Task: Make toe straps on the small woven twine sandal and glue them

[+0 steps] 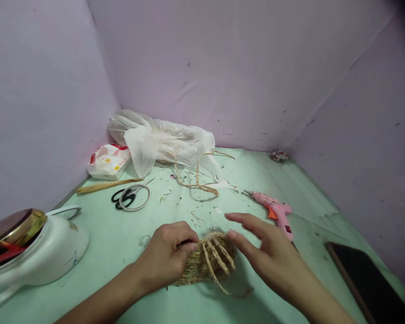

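My left hand (170, 255) is closed on a rope-wound piece of jute (205, 263) that lies on the green table (128, 279) in front of me. Loose jute strands trail over the piece and off toward the near edge. My right hand (263, 249) is open, its fingers stretched out, and its fingertips touch the right side of the jute piece. A pink glue gun (275, 211) lies just beyond my right hand.
Black-handled scissors (131, 197) and a brown stick (106, 185) lie at the left. A white plastic bag (162, 141) with jute rope (197, 182) coming out and a red-white packet (108, 161) sit at the back. A white pot (30, 252) stands near left; a dark phone (367, 283) lies near right.
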`<state>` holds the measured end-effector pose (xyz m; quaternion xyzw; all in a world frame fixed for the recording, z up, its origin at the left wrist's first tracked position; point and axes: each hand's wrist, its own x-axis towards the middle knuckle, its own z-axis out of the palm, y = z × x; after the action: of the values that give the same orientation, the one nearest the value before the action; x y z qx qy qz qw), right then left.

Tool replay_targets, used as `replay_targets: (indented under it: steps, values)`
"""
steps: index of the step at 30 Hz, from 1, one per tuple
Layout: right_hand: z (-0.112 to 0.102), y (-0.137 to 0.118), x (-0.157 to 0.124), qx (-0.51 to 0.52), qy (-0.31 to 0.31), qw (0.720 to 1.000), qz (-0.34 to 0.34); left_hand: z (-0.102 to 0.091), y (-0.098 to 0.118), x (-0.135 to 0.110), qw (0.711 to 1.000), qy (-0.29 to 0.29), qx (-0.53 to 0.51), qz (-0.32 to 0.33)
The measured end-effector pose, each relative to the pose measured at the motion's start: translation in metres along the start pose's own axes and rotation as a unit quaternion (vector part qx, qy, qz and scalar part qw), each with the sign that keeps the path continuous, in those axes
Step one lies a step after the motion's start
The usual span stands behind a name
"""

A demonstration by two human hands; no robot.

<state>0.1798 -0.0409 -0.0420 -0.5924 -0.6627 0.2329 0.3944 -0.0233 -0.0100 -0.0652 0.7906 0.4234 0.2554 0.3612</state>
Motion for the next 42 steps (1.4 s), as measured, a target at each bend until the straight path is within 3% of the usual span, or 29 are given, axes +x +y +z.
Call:
replay_targets:
  steps: [1,2,4,5,7,10,12,13,15,19,23,28,33,39,42]
  values:
    - [0.006,0.006,0.005,0.084,-0.063,0.993,0.050,-0.001,0.000,0.000,1.000,-0.002,-0.002,0.000]
    - [0.013,0.012,0.009,0.174,-0.142,0.969,0.099,-0.002,0.000,0.000,1.000,-0.002,-0.002,-0.001]
    - [0.024,0.021,0.010,0.304,-0.250,0.903,0.175,-0.001,0.000,0.001,1.000,0.000,-0.001,-0.009]
    - [0.029,0.025,0.009,0.347,-0.275,0.874,0.198,0.000,0.001,0.000,1.000,0.003,0.000,-0.015]
    - [0.034,0.031,0.004,0.397,-0.280,0.846,0.220,0.001,0.002,0.000,0.999,0.000,0.002,-0.033]
    - [0.036,0.039,-0.002,0.425,-0.279,0.829,0.233,-0.008,0.000,0.001,0.999,0.007,0.027,-0.044]
    - [0.036,0.044,-0.003,0.437,-0.284,0.819,0.239,-0.024,-0.009,0.004,0.991,0.066,0.107,-0.052]
    - [0.037,0.046,-0.003,0.443,-0.288,0.814,0.241,-0.036,-0.015,0.006,0.976,0.114,0.171,-0.067]
    - [0.038,0.048,-0.002,0.457,-0.295,0.802,0.247,-0.061,-0.031,0.010,0.899,0.210,0.349,-0.162]
    - [0.037,0.048,0.000,0.481,-0.304,0.783,0.250,-0.096,-0.065,0.014,0.846,0.217,0.418,-0.251]
    - [0.033,0.045,-0.001,0.487,-0.313,0.774,0.256,-0.094,-0.079,0.020,0.842,0.184,0.441,-0.249]
    - [0.030,0.043,0.000,0.458,-0.316,0.793,0.248,-0.084,-0.078,0.031,0.846,0.159,0.464,-0.211]
    - [0.030,0.044,-0.001,0.446,-0.317,0.796,0.257,-0.095,-0.083,0.026,0.820,0.174,0.484,-0.252]
    - [0.032,0.049,0.002,0.482,-0.324,0.763,0.283,-0.093,-0.087,0.027,0.801,0.173,0.490,-0.296]
    - [0.032,0.049,0.002,0.487,-0.320,0.759,0.289,-0.088,-0.082,0.030,0.807,0.175,0.485,-0.289]
